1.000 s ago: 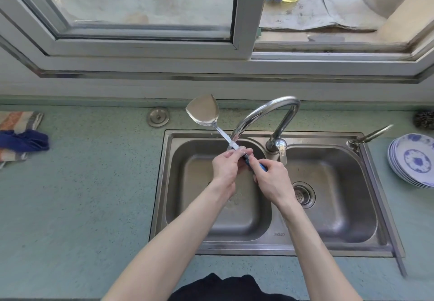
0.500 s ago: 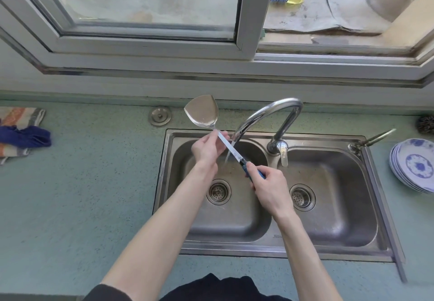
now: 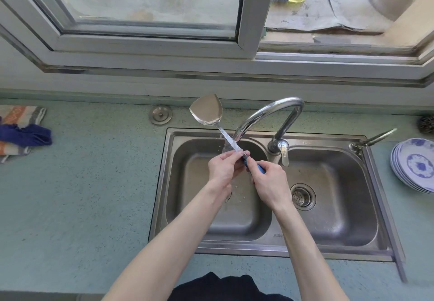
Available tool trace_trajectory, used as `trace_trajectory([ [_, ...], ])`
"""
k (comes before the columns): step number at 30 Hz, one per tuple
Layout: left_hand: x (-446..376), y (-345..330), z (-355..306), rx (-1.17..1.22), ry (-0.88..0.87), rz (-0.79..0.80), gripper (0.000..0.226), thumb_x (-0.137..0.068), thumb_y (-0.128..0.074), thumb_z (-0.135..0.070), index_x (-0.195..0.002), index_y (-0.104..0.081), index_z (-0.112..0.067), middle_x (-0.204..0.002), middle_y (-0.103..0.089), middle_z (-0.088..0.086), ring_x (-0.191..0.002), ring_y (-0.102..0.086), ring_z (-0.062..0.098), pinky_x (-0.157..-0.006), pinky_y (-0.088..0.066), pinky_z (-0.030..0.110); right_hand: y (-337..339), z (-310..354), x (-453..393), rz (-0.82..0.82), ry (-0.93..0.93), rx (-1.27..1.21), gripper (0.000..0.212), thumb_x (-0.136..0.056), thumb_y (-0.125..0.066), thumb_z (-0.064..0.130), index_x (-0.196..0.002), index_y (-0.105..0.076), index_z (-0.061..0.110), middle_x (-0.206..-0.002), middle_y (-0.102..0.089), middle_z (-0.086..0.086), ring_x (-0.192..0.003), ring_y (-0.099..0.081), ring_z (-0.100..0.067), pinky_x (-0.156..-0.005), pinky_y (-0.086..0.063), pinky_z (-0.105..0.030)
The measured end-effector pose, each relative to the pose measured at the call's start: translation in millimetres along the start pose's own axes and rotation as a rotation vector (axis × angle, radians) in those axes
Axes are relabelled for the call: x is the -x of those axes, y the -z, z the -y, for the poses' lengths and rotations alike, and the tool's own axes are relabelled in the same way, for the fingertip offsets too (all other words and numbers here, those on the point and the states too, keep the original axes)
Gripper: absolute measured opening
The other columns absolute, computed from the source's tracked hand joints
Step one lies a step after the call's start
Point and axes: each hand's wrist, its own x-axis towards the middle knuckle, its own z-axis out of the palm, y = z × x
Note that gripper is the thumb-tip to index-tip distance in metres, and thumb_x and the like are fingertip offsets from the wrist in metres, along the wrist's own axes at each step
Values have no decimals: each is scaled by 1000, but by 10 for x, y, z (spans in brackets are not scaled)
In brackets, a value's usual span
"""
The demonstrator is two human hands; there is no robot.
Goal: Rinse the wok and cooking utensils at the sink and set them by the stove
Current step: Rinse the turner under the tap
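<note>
Half a second ago the left hand (image 3: 223, 168) was up the shaft near the blade; now it has slid back down to the joint where steel meets handle, close against the right hand (image 3: 267, 181). The same spot was being worked a second ago, so the rubbing runs up and down the shaft, which suggests the shiny steel spatula with the blue handle (image 3: 225, 136) is partway through its rinse and not ready to go to the stove.

The left grip is closed on the lower shaft, fingers and thumb pinching the metal. The right grip is wrapped round the blue handle (only a short piece of blue shows past the fingers). Both forearms reach in from the bottom edge and converge over the left basin of the stainless double sink (image 3: 178, 183).

The spatula is held aloft, blade tilted up and away beyond the sink's back rim, its shaft passing just under the spout of the curved chrome tap (image 3: 270, 115). Water looks to splash on the shaft there. No wok is in view.
</note>
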Motion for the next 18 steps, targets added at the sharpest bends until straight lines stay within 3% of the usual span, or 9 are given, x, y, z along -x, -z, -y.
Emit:
trace_trajectory([
  [6, -87, -25, -150, 16, -16, -65, 15, -93, -71, -4, -104, -73, 7, -94, -78, 18, -77, -75, 20, -75, -64, 31, -36, 18, 111, -7, -42, -32, 54, -101, -57, 51, -71, -63, 6, -67, -62, -15, -59, -46, -17, -59, -41, -38],
  [11, -361, -12, -413, 41, 24, -200, 14, -90, -73, -2, -97, -71, 10, -80, -78, 17, -72, -76, 24, -71, -65, 34, -64, -2, 244, 16, -45, -24, 51, -101, -58, 52, -79, -70, 7, -68, -63, -14, -65, -52, -29, -61, -44, -38],
  [14, -421, -19, -478, 29, 62, -219, 19, -92, -75, -7, -100, -69, 10, -76, -78, 13, -71, -77, 24, -62, -64, 31, -70, -19, 278, 21, -77, -41, 53, -100, -58, 54, -78, -69, 7, -68, -62, -14, -61, -47, -21, -60, -43, -37],
  [18, -535, 61, -573, 30, 14, -275, 23, -93, -75, -11, -108, -69, 5, -83, -79, 13, -77, -79, 22, -69, -64, 32, 53, -60, 340, 33, -91, -56, 56, -100, -58, 54, -79, -68, 4, -68, -59, -17, -57, -42, -14, -56, -37, -33],
])
